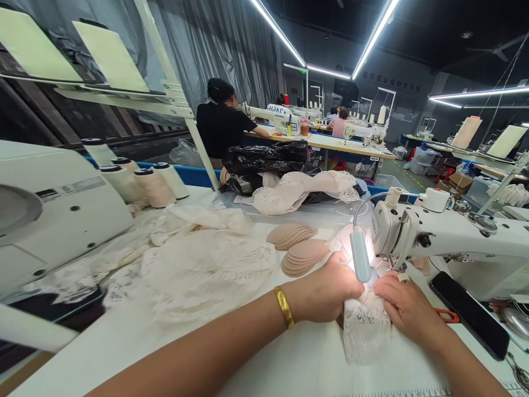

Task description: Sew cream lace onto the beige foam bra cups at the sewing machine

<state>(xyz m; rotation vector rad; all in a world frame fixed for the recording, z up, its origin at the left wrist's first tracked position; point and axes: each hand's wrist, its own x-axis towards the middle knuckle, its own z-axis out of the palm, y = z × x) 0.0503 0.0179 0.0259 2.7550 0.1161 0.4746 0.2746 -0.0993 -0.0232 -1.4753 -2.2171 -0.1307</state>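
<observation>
head view: both hands [363,300] grip lace piece [366,331] under sewing machine [438,237].

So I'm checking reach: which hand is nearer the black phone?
Right. The right hand rests on the lace just left of the phone; the left hand lies farther left, beyond the lamp.

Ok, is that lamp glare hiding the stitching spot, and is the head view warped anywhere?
Head view: the gooseneck lamp washes out the lace piece between the left hand and right hand, so the needle area is unreadable; ceiling light strips bow and edges stretch from wide-angle distortion.
</observation>
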